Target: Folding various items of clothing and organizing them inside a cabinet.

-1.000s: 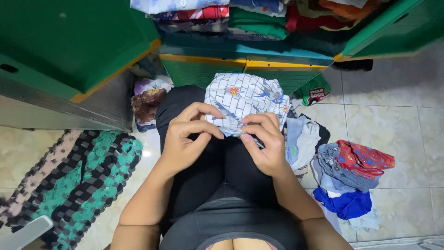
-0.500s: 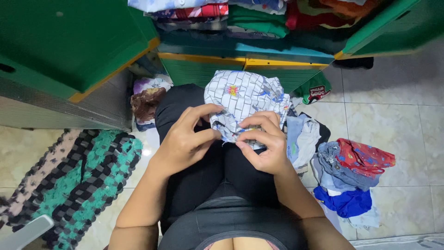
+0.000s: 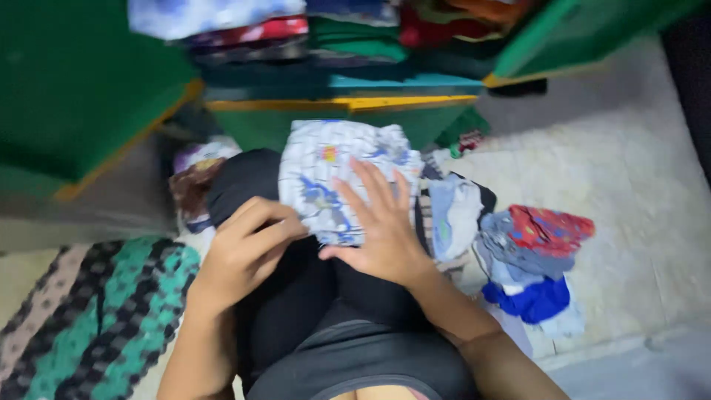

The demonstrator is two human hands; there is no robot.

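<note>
right hand (image 3: 381,230) flat (fingers spread), left hand (image 3: 244,248) curled

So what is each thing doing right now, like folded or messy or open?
White patterned cloth: folded, lying on the lap.
Right hand: flat, fingers spread, pressing on the cloth.
Left hand: curled, grip at the cloth's left edge.
Green cabinet door: open.
Shelf clothes: folded, stacked.
Floor clothes pile: loosely heaped.
Woven mat: flat on the floor.
</note>
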